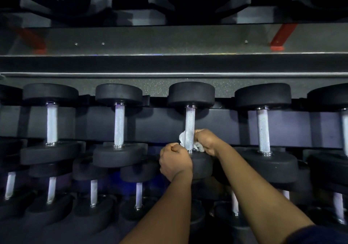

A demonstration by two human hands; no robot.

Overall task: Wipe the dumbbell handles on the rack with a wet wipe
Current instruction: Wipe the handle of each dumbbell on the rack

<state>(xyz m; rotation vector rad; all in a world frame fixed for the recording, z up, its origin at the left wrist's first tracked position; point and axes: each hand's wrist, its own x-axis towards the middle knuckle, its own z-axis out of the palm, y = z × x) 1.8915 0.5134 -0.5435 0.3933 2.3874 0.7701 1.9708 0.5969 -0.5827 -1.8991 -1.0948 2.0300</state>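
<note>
Gripping wet wipe [182,139] around dumbbell handle [190,123] with right hand [206,141], left hand [175,161] fisted just beside

one head-worn view, and it's looking forward and down onto the rack [169,62] from right up close. the wide angle takes in the middle row of dumbbells [118,125] running edge to edge across the centre, the upper shelf [131,17] cut off along the top, and the lower row [94,193] down below. both forearms [259,193] reach in from the bottom edge, right of centre.
</note>
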